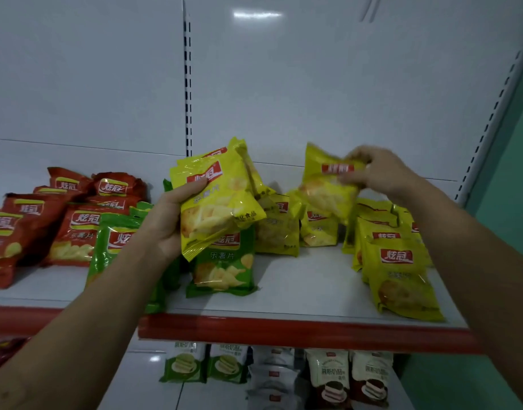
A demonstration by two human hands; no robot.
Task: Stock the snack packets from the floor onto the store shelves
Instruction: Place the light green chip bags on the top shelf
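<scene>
My left hand (168, 223) grips a stack of yellow chip packets (222, 202) held upright in front of the shelf (298, 291). My right hand (378, 173) pinches the top of a single yellow packet (328, 184), blurred, above the row of yellow packets (284, 226) standing at the back. More yellow packets (399, 270) stand in a row on the shelf's right side. Green packets (222, 267) stand in the middle, partly hidden by my left arm. Red packets (74, 232) fill the left part.
The shelf has a red front edge (284, 329) and a white back panel with a slotted upright (188, 84). A lower shelf holds green, white and brown snack packets (331, 377). A green wall (505, 232) stands at the right.
</scene>
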